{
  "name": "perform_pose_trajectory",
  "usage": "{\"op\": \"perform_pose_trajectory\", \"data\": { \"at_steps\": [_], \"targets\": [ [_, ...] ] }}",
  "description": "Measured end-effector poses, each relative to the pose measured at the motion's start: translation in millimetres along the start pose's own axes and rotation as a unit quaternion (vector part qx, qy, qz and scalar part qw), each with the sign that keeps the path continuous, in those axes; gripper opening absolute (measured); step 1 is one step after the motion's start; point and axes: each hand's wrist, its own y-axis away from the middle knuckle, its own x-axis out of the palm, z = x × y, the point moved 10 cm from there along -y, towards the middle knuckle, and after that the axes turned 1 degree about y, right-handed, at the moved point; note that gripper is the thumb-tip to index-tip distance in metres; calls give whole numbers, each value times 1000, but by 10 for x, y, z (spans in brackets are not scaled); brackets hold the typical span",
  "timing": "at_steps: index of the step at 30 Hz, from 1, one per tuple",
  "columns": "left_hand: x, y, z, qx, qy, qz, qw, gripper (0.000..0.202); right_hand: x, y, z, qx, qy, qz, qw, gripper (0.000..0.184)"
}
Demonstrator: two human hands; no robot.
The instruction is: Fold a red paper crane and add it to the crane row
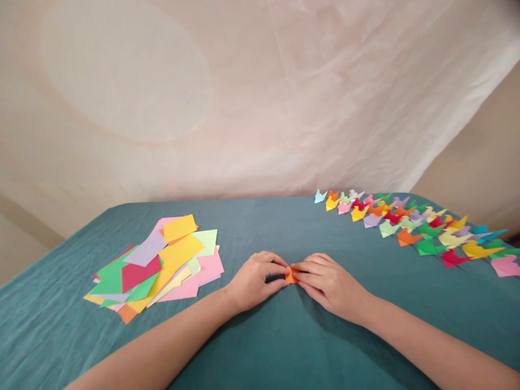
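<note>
Between my two hands, low over the middle of the table, is a small orange piece of folded paper (291,276). My left hand (260,276) pinches its left side between thumb and fingers. From the right, the fingertips of my right hand (331,281) close on the other side. The fingers cover much of the paper, so its full folded shape is hidden.
A loose pile of coloured paper sheets (179,254) lies to the left on the teal tablecloth (260,227). Rows of small folded paper birds (410,237) in many colours stand at the right. Behind the table hangs a pale cloth (260,97).
</note>
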Motion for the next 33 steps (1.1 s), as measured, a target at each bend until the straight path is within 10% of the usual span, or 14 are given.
{"op": "perform_pose_trajectory", "data": {
  "at_steps": [33],
  "targets": [
    [57,-160,12,-19,-5,-15,1000,15,-123,73,24,-71,-52,30,996,31]
  ]
}}
